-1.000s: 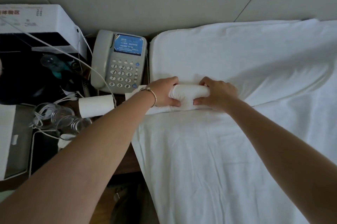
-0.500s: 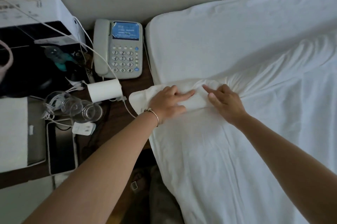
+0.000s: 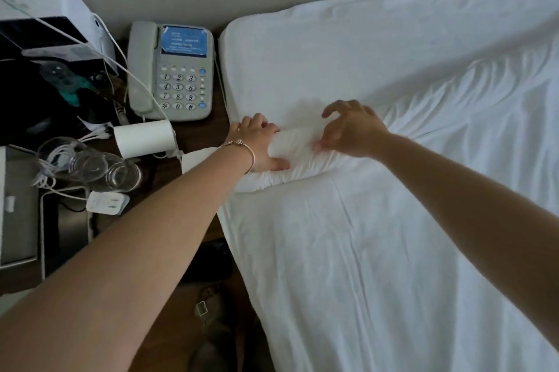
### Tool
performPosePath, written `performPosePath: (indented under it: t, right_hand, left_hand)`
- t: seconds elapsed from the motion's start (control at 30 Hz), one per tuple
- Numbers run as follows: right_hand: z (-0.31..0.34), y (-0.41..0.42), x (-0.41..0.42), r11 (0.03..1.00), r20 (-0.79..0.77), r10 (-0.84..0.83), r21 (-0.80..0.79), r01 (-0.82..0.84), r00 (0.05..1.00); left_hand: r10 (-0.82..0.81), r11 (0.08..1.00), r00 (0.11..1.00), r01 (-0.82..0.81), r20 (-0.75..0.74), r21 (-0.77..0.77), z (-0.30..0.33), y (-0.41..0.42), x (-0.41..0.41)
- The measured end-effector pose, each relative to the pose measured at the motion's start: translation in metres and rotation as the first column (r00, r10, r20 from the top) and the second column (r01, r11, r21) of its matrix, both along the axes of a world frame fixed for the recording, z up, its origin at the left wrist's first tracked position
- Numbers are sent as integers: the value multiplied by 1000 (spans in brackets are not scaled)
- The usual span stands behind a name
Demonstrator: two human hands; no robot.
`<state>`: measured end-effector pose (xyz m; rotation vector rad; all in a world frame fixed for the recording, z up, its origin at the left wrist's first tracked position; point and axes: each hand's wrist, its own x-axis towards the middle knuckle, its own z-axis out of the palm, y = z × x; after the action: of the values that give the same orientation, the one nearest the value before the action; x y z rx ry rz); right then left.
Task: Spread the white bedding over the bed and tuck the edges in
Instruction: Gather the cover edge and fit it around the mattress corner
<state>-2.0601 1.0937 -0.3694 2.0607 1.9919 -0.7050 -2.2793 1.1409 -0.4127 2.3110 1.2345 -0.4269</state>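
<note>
While L hand [image 3: 260, 144] clamps bedding roll [image 3: 298, 146], R hand [image 3: 351, 129] pinches its other end.

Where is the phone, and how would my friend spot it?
Find the dark bedside table left of the bed. The phone sits at its far edge by the wall, nearest the mattress. Only it has number buttons and a blue label; the glasses and white roll nearby have none.

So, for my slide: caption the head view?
Both hands, left and right, roll the white bedding's edge beside the bedside phone.
</note>
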Motion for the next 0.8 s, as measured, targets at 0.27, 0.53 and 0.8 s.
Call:
performPosePath:
  t: [0.27,0.53,0.8]
  right_hand:
    - [-5,57,4,892,125,143,-447,-73,982]
    - [-16,-6,-7,985,205,27,-175,10,978]
    - [-40,-85,-13,941,185,-121,335,53,975]
  left_hand:
    - [9,967,1000,-7,6,-253,-6,18,8]
    - [62,982,972,-20,225,-185,-18,-14,5]
    - [-60,983,918,-14,392,184,-33,-67,-7]
